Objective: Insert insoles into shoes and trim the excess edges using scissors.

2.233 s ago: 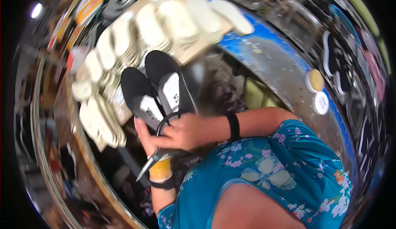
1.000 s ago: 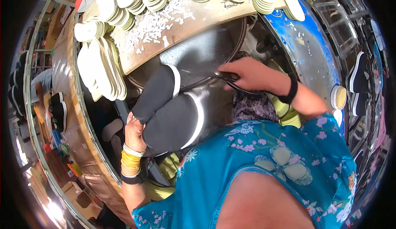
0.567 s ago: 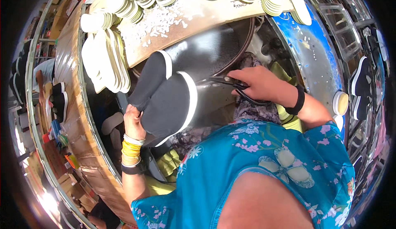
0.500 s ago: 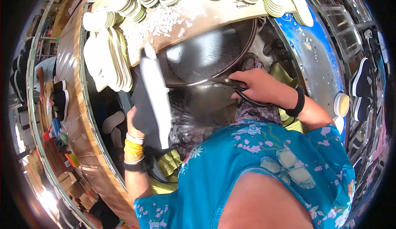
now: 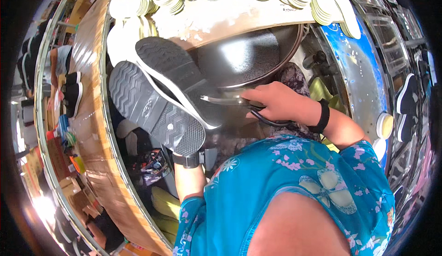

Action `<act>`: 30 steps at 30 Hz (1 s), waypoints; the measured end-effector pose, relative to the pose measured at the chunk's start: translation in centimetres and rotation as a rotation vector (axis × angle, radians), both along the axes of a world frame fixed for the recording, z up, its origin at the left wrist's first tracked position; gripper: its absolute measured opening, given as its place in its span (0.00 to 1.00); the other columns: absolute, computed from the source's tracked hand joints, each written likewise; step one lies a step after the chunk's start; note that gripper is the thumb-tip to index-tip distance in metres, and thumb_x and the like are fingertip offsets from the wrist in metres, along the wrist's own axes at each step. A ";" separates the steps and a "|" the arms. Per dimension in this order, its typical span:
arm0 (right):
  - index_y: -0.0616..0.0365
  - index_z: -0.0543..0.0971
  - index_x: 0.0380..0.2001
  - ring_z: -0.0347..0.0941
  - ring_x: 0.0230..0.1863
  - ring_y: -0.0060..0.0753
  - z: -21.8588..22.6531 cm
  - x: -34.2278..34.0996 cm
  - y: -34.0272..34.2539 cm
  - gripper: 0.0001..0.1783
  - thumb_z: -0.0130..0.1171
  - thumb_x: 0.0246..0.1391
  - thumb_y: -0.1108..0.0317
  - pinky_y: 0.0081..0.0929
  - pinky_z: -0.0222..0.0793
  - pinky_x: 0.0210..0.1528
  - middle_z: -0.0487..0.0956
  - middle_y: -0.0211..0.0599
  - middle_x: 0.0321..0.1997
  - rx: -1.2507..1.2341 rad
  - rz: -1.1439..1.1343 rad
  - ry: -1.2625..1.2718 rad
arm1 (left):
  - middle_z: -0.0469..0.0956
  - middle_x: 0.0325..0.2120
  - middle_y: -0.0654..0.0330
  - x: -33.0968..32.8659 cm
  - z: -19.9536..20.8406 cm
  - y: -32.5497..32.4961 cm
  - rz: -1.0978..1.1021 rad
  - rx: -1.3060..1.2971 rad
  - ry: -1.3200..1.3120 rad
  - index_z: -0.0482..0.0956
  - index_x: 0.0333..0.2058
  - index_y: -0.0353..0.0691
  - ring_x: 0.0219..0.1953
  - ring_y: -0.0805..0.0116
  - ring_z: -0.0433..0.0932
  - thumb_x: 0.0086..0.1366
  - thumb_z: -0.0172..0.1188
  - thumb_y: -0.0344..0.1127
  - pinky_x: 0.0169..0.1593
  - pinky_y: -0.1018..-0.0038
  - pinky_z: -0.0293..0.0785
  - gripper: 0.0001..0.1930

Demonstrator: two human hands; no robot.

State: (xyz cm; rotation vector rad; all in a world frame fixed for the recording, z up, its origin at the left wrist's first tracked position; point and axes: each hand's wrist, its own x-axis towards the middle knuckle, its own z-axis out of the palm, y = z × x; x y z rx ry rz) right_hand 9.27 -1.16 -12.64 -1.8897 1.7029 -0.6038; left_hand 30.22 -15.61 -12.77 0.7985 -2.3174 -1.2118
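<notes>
A pair of black shoes is held left of centre, near the front edge of the light-coloured desk. The dark grey soles are turned up toward the head, presumably so that both undersides and the white side edges can be seen together. The shoes are kept side by side at a slant, probably so that both can be carried in one hand.

The left forearm, with a black band at the wrist, is extended up to the shoes and covered by them. The left hand itself is hidden; support from behind is likely, but the state of its grip cannot be told.

A pair of scissors is carried in the right hand. This grip is closed around the black handles, and the blades are directed at the shoes; by this hold the fingers are probably kept away from the blades. Owing to blur, it cannot be told whether the blades are parted or whether the shoes are touched by them.

Beyond the right hand, a round dark surface is seen. Pale insoles are stacked along the desk, apparently piled for easy reach.
</notes>
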 end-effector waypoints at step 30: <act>0.50 0.73 0.43 0.72 0.32 0.46 5.4 4.7 -2.3 0.30 0.65 0.34 0.50 0.36 0.66 0.31 0.74 0.39 0.28 -0.015 0.025 0.098 | 0.76 0.37 0.55 10.0 2.3 3.5 0.174 0.513 0.442 0.74 0.41 0.36 0.39 0.66 0.73 0.52 0.51 0.26 0.44 0.73 0.68 0.15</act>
